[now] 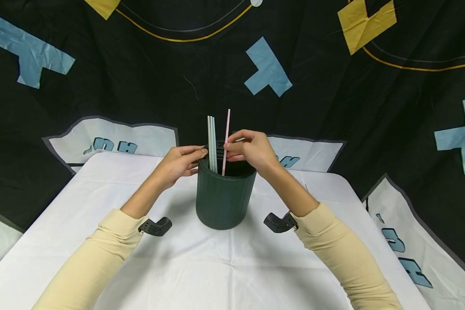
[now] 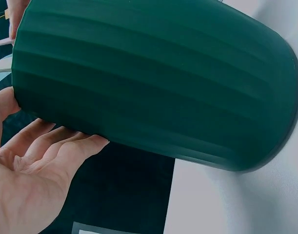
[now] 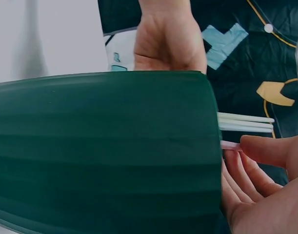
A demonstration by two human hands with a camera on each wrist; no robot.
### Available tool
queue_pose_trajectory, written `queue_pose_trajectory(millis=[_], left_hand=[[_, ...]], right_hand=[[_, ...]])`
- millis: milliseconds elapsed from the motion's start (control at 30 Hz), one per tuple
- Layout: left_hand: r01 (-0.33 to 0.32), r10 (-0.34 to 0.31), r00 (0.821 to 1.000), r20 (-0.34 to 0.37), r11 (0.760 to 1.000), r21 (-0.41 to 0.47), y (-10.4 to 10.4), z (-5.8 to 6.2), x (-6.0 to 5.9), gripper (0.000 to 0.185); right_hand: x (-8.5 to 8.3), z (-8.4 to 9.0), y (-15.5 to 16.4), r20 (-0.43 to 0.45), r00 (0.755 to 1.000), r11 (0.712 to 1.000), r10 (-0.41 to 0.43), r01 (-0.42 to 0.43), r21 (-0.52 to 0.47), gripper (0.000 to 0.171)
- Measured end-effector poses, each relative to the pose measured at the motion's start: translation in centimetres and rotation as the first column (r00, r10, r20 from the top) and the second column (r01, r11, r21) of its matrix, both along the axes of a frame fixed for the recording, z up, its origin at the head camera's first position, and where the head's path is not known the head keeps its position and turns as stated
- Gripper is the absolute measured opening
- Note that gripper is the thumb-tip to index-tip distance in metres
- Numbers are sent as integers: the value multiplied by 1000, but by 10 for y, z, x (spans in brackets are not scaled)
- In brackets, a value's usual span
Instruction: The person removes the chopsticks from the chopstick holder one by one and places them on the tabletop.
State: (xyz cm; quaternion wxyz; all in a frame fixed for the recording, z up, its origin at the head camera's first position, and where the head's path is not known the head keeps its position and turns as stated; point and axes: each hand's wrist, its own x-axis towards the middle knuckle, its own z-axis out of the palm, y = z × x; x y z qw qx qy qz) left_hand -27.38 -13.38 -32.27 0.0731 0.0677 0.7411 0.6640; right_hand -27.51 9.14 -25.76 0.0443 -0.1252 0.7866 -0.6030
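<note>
Dark green ribbed plastic forms the cup (image 1: pixel 224 198), which is set upright near the middle of the white table (image 1: pixel 224 275), well clear of its edges, with bare cloth open on the left, right and near sides. A pink straw (image 1: pixel 226 137) is pinched over the cup's mouth by the right hand (image 1: pixel 252 150), beside pale green straws (image 1: pixel 212 142) already standing inside, while the far-left rim is touched by the curled fingers of the left hand (image 1: pixel 180 161). Blue lettering is printed on the backdrop (image 1: pixel 112 144), but it cannot be read.
</note>
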Motion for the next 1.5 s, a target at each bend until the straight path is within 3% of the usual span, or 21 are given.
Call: queue_pose_trajectory(millis=[167,433,833,1100,1300,1500], left_hand=[[2,-2,1000,-2,1000,4,0,0,0,49],[-1,1,1000,0,1000,1,1,0,1,50],[5,-5,1000,4,1000,10,1,-1,1,50],[1,-1,1000,6,1000,6,0,0,0,51],[0,0,1000,10,1000,2,0,-1,0,51],[3,-4,1000,9,1000,12,1,0,0,51]], right_hand=[[1,7,9,1,1000,998,2,-2,-57,13],[1,19,21,2,998,981,-66,65,-183,9],[2,42,53,-14,988,910,-156,138,-390,16],[2,61,78,-5,989,857,-149,127,-499,20],[6,62,97,-22,978,881,-206,176,-439,17],[6,50,116,2,966,915,-260,247,-319,24]])
